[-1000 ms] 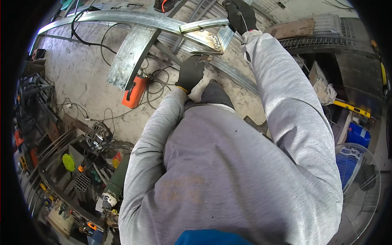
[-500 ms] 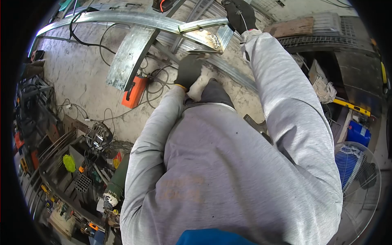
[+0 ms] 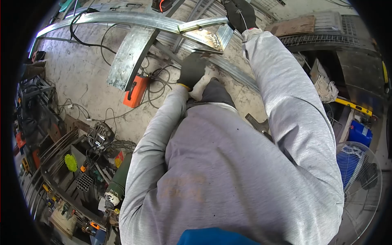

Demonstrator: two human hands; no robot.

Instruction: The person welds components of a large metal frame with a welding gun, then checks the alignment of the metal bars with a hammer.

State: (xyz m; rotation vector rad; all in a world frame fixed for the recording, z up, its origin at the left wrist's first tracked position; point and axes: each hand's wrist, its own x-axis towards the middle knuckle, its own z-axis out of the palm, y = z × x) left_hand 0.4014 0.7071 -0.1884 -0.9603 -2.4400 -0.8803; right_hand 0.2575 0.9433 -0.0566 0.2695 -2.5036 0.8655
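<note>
Surface: bare concrete floor (image 3: 77,69), stained, with black cables (image 3: 87,38) looping across it. Cluttered workshop.
Orange welder (image 3: 134,92) sits on the floor below and outboard of the left hand (image 3: 191,70). Further out that side is a tool rack (image 3: 61,163) with an angle grinder (image 3: 116,188) next to it.
Out past the right arm: fan (image 3: 359,175), blue can (image 3: 361,132), yellow level (image 3: 351,105).

Workpiece is a galvanized steel frame (image 3: 122,18): a curved channel with a flat leg dropping off it. The welded joint (image 3: 208,38), discoloured, lies between the two hands.

Left hand: black glove, fingers curled in tight, directly under the joint and touching or just short of its lower edge. Can't tell if it's pinching anything.
Right hand (image 3: 241,14): black glove, on the frame just beyond the joint at the end of the short bar. Fingertips run off the top edge, so I can't tell whether they're wrapped or flat.
</note>
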